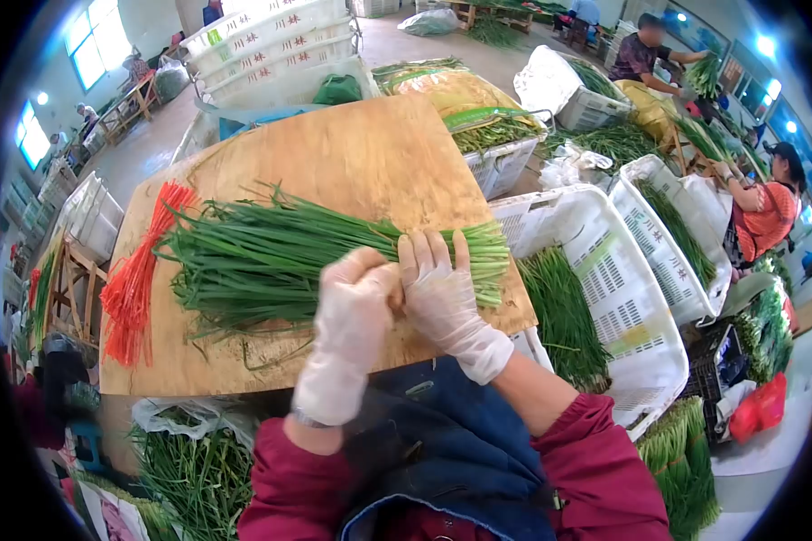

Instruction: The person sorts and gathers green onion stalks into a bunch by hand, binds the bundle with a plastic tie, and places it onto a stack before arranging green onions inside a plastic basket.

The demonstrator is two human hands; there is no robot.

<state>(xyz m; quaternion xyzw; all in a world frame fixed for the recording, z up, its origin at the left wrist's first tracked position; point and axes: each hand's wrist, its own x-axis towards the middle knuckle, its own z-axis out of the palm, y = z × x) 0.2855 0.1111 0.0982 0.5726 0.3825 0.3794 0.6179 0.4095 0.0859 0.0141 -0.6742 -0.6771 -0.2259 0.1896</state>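
Note:
A thick bunch of garlic chives (253, 255) lies across a wooden board, leaves to the left and pale stem ends (489, 257) to the right. My right hand (442, 293), in a thin whitish glove, grips the bunch near its stems, fingers wrapped over the top. Beside it my left hand (354, 302), gloved too, is closed in a fist against the near side of the bunch; what sits inside it is hidden and slightly blurred. A bundle of red plastic ties (142, 284) rests at the board's left edge.
The wooden board (334, 149) has a near edge close to my body. White crates (645, 325) of chives stand to its right, with stacked crates (275, 54) behind. A bag of loose greens (194, 469) is below left. Two co-workers (767, 212) (641, 59) handle greens at the right.

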